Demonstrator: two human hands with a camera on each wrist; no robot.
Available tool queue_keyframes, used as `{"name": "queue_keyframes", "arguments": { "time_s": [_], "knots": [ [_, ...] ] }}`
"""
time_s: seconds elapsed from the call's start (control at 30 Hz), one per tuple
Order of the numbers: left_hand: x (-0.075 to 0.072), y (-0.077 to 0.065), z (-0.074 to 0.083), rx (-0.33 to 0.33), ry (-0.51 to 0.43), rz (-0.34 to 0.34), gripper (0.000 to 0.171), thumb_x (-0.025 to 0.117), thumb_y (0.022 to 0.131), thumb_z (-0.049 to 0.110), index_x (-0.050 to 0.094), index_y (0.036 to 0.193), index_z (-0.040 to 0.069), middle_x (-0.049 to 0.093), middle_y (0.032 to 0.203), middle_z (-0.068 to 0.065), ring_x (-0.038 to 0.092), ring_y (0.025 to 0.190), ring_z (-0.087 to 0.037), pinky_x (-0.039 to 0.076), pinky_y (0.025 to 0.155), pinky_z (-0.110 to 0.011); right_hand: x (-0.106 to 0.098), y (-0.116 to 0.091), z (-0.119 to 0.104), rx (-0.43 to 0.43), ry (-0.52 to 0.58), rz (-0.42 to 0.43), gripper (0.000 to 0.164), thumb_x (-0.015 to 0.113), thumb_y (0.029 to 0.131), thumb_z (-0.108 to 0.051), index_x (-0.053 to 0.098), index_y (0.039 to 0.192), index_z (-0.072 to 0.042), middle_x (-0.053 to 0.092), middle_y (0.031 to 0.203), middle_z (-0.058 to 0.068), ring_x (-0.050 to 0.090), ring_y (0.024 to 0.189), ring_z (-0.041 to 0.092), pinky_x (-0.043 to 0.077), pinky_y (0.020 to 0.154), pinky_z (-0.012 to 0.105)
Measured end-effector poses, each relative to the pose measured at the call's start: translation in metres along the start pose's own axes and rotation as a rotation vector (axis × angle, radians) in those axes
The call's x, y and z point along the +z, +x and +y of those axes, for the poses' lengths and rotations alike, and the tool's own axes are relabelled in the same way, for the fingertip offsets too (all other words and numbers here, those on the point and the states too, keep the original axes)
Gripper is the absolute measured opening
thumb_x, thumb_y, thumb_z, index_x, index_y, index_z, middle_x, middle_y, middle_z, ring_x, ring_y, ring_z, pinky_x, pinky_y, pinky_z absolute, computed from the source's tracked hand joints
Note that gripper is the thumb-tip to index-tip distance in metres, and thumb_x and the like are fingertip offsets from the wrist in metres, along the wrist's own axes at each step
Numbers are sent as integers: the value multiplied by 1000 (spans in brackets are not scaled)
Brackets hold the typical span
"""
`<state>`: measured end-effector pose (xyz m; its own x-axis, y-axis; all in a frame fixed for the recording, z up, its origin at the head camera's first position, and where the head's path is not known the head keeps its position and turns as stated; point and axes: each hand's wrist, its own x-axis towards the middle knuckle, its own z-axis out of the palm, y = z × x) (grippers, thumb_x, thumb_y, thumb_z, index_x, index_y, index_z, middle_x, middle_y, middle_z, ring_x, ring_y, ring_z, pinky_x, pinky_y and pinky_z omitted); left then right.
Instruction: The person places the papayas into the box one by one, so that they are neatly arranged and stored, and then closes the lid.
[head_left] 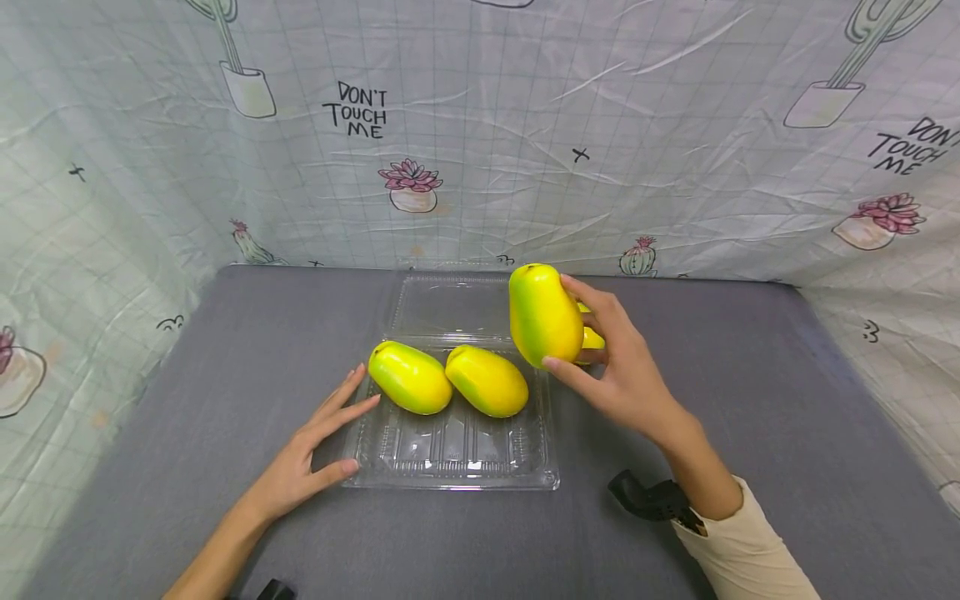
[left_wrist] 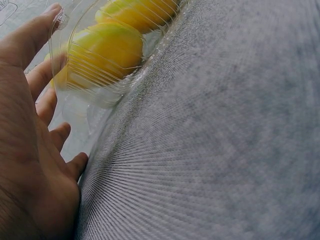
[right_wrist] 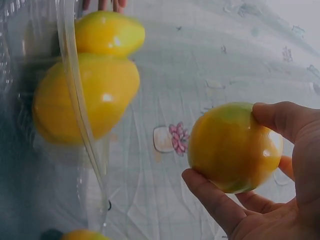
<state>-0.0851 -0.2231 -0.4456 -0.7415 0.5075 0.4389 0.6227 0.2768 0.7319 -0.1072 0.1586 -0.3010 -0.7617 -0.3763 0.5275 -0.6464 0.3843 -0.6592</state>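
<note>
My right hand (head_left: 626, 367) grips a yellow-green papaya (head_left: 543, 317) between thumb and fingers, lifted above the right rear part of a clear plastic clamshell box (head_left: 450, 479). Inside the box's base lie two more papayas, the left papaya (head_left: 408, 379) and the right papaya (head_left: 489, 383), side by side and tilted. Spread and fairly straight, the fingers of my left hand (head_left: 307, 454) rest along the box's left edge. In the left wrist view the fingertips (left_wrist: 54, 10) touch the clear wall. The held papaya (right_wrist: 232, 147) is apart from the other fruit in the right wrist view.
Another papaya (head_left: 592, 340) lies behind my right hand, mostly hidden by it. The box's lid (head_left: 450, 304) is folded back flat on the grey tabletop (head_left: 645, 550). A printed cloth (head_left: 495, 125) hangs behind the table and along both sides.
</note>
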Motion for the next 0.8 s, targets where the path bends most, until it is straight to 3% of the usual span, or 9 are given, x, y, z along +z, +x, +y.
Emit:
{"name": "queue_keyframes", "arguments": {
  "time_s": [0.27, 0.5, 0.8],
  "knots": [
    [0, 1, 1, -1, -3, -3, 70, 71, 78, 11, 45, 141, 3, 16, 156, -20, 10, 142, -43, 9, 112, -26, 15, -5, 18, -15, 23, -60, 86, 79, 76, -2, 33, 148, -13, 39, 136, 9, 51, 110, 25, 55, 74, 31],
    [1, 0, -1, 21, -10, 3, 68, 70, 80, 13, 44, 141, 0, 16, 155, -24, 10, 141, -45, 9, 112, -26, 28, -5, 21, -89, 77, -124, 84, 77, 79, -3, 30, 148, -12, 37, 139, 8, 44, 118, 24, 54, 79, 31],
    [2, 0, 0, 18, -21, 2, 68, 70, 81, 14, 43, 141, 0, 15, 155, -24, 9, 141, -44, 9, 112, -26, 44, -4, 14, -118, 74, -163, 82, 75, 81, -6, 30, 149, -14, 35, 141, 7, 41, 124, 23, 54, 80, 33]
  ]
}}
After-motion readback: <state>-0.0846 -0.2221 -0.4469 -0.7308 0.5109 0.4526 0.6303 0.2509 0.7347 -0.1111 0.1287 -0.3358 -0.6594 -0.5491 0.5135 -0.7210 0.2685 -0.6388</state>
